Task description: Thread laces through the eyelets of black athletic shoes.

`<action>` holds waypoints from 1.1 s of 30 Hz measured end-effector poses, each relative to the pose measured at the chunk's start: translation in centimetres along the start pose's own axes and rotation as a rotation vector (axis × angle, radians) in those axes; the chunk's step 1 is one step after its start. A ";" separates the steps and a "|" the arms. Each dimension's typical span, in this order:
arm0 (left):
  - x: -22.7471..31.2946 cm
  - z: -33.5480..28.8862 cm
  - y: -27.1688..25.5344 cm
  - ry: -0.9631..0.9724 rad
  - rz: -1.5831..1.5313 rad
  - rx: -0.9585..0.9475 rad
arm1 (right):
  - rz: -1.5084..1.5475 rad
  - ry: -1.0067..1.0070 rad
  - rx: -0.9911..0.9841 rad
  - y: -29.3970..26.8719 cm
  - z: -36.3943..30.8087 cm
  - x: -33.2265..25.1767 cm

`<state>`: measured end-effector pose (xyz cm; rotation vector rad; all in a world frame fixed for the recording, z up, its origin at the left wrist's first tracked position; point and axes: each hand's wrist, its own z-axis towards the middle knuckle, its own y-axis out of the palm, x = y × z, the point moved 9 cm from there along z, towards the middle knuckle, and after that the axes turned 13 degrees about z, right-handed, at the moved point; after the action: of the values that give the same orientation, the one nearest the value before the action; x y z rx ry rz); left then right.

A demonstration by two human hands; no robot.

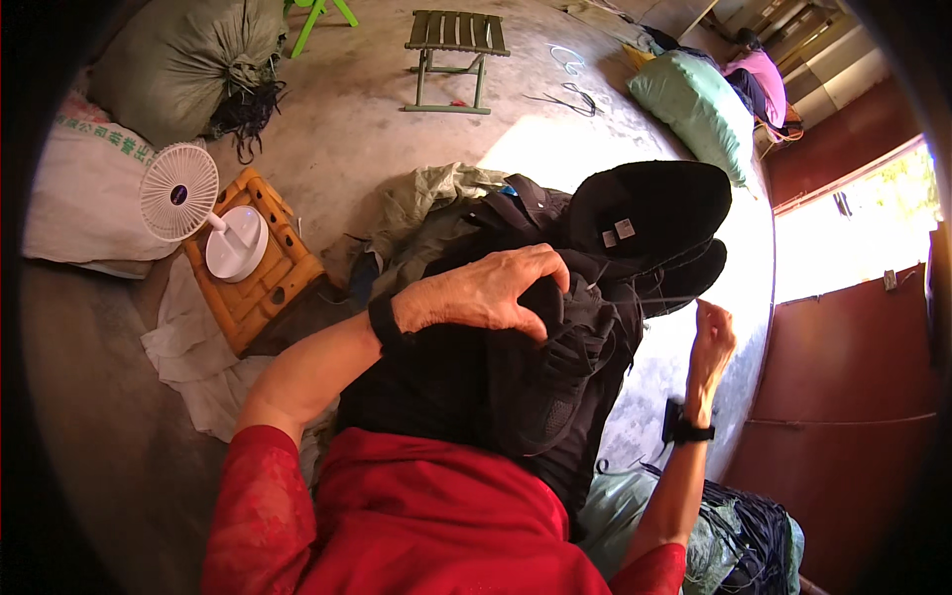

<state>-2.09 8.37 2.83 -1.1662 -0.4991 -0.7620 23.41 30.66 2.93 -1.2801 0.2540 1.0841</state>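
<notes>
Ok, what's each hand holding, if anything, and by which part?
Left hand: a black shoe, by its upper. Right hand: a taut lace, pinched away from the shoe.

likely workshop: stuffed sacks (183,74), cord bundles (749,535), black shoes (654,198)

Arrangement relative to the shoe (555,402): the left hand (496,290) lies at its far left edge; the right hand (712,342), to its right, apart. Well left, a low stool (286,266) bears a fan (179,192). Beyond: tied sack (174,74), far left; folding stool (456,33), ahead; stuffed sack (694,109), far right.
</notes>
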 end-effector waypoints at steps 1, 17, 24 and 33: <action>-0.5 0.3 0.3 -0.025 -0.047 -0.049 | 0.089 -0.097 -0.073 0.7 -1.6 -0.8; -16.4 9.4 6.5 -0.622 -0.289 -0.293 | 0.212 -0.822 -0.466 8.5 -19.2 -17.0; -16.1 8.9 7.2 -0.334 -0.098 -0.151 | 0.603 -0.362 0.204 2.2 -7.5 -14.4; -8.4 3.5 2.5 -0.426 -0.217 0.106 | 0.024 -0.025 0.238 6.1 13.2 -6.5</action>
<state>-5.61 14.44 -3.54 -1.1899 -1.0220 -0.6615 10.25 38.06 7.90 -1.0529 0.3690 1.0553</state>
